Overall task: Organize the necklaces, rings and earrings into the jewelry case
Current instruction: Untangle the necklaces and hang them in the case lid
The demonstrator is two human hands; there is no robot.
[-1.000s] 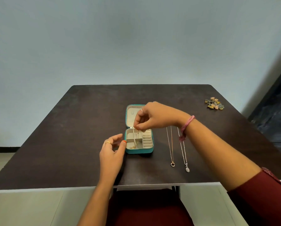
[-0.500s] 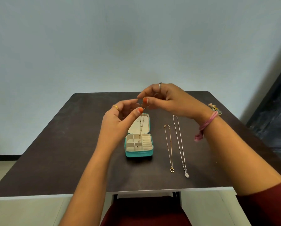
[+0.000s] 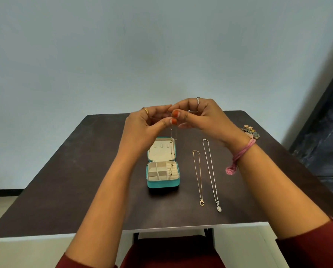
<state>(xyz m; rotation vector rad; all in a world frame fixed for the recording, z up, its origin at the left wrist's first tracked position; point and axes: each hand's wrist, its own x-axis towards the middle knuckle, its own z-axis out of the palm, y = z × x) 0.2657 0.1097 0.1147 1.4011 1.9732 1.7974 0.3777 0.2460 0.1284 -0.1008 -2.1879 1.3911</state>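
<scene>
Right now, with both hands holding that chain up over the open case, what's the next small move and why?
Probably work the clasp open between the fingers. Both the left hand and the right hand pinch the top of the beaded necklace, whose lower end dangles into the jewelry case. The lid's hooks look bare, so the chain likely goes there next.

- A teal jewelry case (image 3: 162,183) lies open on the dark desk (image 3: 74,171), its lid flat behind the base, cream lining, small square compartments and ring rolls inside.
- A thin beaded gold necklace (image 3: 171,161) hangs from the raised hands, its lower end over the case's right side.
- A gold necklace with a ring pendant (image 3: 198,176) lies stretched straight just right of the case.
- A longer silver necklace with an oval pendant (image 3: 211,173) lies beside it.
- A heap of colourful earrings (image 3: 251,130) sits at the far right.
</scene>
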